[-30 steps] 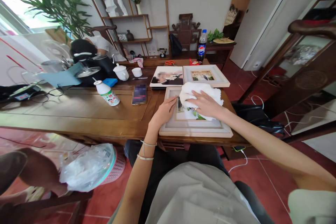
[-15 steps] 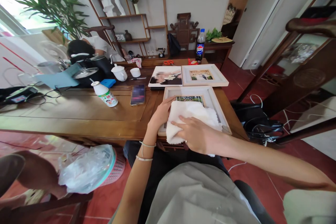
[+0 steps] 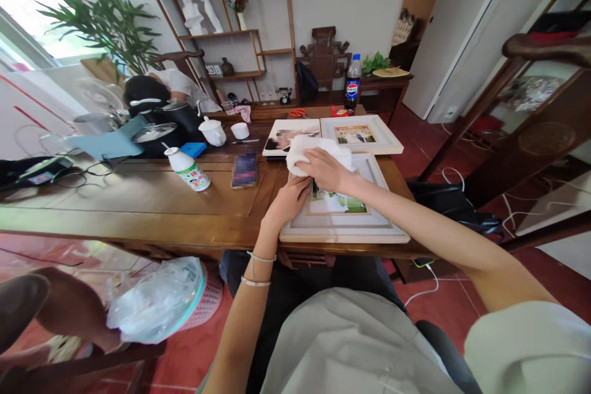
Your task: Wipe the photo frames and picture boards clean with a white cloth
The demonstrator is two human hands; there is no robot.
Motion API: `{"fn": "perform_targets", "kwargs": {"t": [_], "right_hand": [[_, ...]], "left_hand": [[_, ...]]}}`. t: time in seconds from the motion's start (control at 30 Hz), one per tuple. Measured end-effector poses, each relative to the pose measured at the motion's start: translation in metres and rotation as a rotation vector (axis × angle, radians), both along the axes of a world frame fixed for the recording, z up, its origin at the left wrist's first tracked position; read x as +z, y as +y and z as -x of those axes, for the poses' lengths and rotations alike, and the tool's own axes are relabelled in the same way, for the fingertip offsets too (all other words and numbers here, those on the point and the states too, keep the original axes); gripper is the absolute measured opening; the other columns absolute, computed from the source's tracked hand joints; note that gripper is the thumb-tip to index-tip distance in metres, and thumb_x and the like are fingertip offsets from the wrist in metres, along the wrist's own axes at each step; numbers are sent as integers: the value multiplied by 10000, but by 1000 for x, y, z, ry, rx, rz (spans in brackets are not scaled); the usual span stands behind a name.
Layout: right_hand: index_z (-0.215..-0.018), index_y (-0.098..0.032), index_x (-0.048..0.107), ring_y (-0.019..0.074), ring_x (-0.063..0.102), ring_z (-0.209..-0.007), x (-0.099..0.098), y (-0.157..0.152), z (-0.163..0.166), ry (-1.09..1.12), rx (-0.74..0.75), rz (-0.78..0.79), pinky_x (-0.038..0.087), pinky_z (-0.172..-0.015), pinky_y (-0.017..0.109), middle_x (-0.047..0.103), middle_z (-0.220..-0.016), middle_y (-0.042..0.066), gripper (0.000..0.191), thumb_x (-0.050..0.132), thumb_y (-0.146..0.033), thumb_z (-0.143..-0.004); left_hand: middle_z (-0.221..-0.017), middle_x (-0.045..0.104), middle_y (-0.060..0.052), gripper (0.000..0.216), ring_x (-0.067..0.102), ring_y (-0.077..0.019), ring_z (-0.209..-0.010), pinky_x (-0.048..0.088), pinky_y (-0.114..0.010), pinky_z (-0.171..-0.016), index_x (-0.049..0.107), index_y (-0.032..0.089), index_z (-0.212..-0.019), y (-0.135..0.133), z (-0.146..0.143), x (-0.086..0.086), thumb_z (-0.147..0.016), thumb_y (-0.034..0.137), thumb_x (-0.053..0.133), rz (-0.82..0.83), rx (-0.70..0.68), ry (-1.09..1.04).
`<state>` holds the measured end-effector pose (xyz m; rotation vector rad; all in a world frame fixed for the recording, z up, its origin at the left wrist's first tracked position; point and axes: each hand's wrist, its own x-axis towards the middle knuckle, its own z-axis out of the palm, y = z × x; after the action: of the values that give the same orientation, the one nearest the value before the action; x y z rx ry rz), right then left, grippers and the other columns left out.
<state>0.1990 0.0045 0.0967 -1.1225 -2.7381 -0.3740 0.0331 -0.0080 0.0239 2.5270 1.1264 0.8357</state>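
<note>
A white towel [image 3: 305, 154] is under my right hand [image 3: 325, 169], which is closed on it at the upper left of the nearest picture frame. That pale wooden picture frame [image 3: 346, 237] lies flat at the table's front edge, with a photo [image 3: 353, 204] in a white mount partly covered by my hands. My left hand [image 3: 289, 200] grips the left side of this frame, its fingertips close beneath my right hand. Behind lie a second framed picture [image 3: 388, 135] and a photo panel [image 3: 276, 138], which the towel partly overlaps.
On the wooden table [image 3: 221, 212] are a phone [image 3: 244, 169], a white drink bottle [image 3: 187, 169], a teapot [image 3: 212, 131], a cup [image 3: 240, 130], orange scissors [image 3: 298, 113] and a cola bottle [image 3: 353, 83]. A bag-lined basket [image 3: 210, 295] stands on the floor. Another person bends over behind the pots.
My right hand has moved the towel away from me, from the frame's front part to its far left corner, uncovering more of the photo. My left hand stays at the frame's left side.
</note>
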Motion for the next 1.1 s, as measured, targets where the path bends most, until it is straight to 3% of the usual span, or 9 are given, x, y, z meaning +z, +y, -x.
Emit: {"fn": "perform_targets", "kwargs": {"t": [0.1, 0.2, 0.4, 0.63, 0.77, 0.9, 1.0, 1.1], "right_hand": [[-1271, -121, 488, 272, 530, -976, -7, 14, 7, -31, 14, 111, 390, -818, 366, 622, -1021, 139, 526, 495, -34, -753], [-1267, -138, 482, 261, 544, -884, -6, 13, -1, -59, -65, 104, 378, -736, 339, 640, -913, 124, 520, 445, -14, -764], [-1283, -164, 488, 263, 577, -858, 6, -7, -45, -154, -224, 75, 344, -610, 310, 658, -878, 115, 603, 448, 24, -711], [-1216, -154, 555, 267, 600, -785, 15, -20, -91, -254, -391, 62, 333, -559, 314, 670, -836, 128, 529, 468, 3, -718], [-1110, -140, 618, 292, 587, -895, 9, -45, -79, -264, -324, 67, 364, -598, 312, 671, -825, 127, 481, 475, 21, -680], [-1066, -182, 657, 283, 575, -902, 10, -98, -56, -158, -134, 179, 409, -644, 328, 662, -818, 96, 452, 511, -28, -668], [-1110, -222, 665, 261, 560, -948, 17, -135, -46, -46, 82, 265, 443, -794, 375, 671, -933, 75, 466, 523, -60, -696], [-1113, -202, 674, 276, 537, -1020, 17, -149, -43, 10, 153, 241, 433, -881, 426, 668, -1084, 96, 450, 515, -48, -721]], "left_hand": [[-1333, 586, -119, 347, 500, -246, -1286, 414, -409, -1085, 597, 148, -1240, 1, 0, 0, -952, 197, 409, 6, -10, -4], [-1376, 555, -116, 373, 476, -235, -1314, 391, -403, -1106, 566, 146, -1285, 1, 0, -1, -952, 194, 407, 7, -21, -4], [-1432, 509, -96, 404, 435, -216, -1356, 350, -398, -1141, 537, 171, -1334, 1, 0, -5, -953, 205, 406, 15, 5, -11], [-1442, 496, -102, 419, 423, -218, -1364, 339, -393, -1148, 528, 148, -1347, 0, 0, -5, -952, 198, 398, 35, 19, 2], [-1436, 500, -117, 425, 433, -216, -1355, 335, -385, -1150, 520, 128, -1352, 1, -1, -5, -953, 204, 398, 28, 25, 4], [-1440, 497, -106, 425, 440, -217, -1351, 344, -389, -1145, 516, 151, -1357, 1, -1, -5, -951, 209, 405, 25, 26, -8], [-1447, 491, -98, 428, 435, -209, -1356, 333, -376, -1153, 512, 156, -1360, 0, 0, -4, -946, 199, 409, 20, 10, -23], [-1440, 498, -106, 430, 436, -204, -1354, 327, -368, -1156, 516, 139, -1354, -1, 0, -3, -942, 180, 404, 18, -1, -22]]}}
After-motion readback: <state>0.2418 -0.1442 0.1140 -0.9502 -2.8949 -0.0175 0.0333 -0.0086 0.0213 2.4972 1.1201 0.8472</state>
